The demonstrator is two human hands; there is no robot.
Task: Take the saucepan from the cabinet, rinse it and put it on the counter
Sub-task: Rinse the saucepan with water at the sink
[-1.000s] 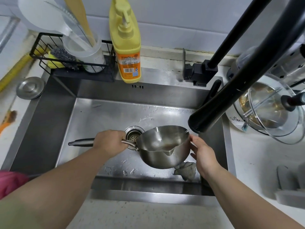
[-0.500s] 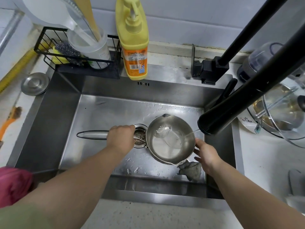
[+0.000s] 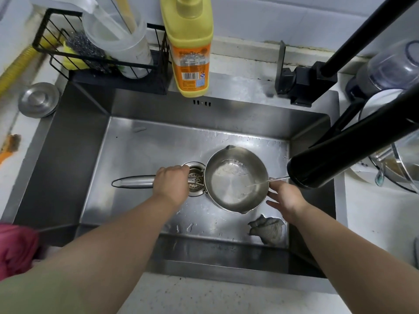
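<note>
A small steel saucepan [image 3: 235, 180] with pour spouts sits level over the steel sink [image 3: 145, 141], just right of the drain strainer [image 3: 195, 177]. My left hand [image 3: 172, 184] is shut on its long steel handle near the bowl. My right hand [image 3: 283, 198] rests against the pan's right rim with fingers spread. A thin stream of water runs from the black faucet head [image 3: 322, 168] into the pan, and a little water lies on its bottom.
A grey rag [image 3: 267, 227] lies in the sink's front right corner. Behind the sink stand a yellow soap bottle [image 3: 189, 46] and a black wire rack [image 3: 99, 60] with scourers and a plastic jug. A glass-lidded pot [image 3: 399, 168] sits on the right counter, a steel lid [image 3: 38, 99] on the left.
The saucepan has been turned from tilted toward me to level with its opening facing up, and it sits lower in the sink. Water now collects inside it.
</note>
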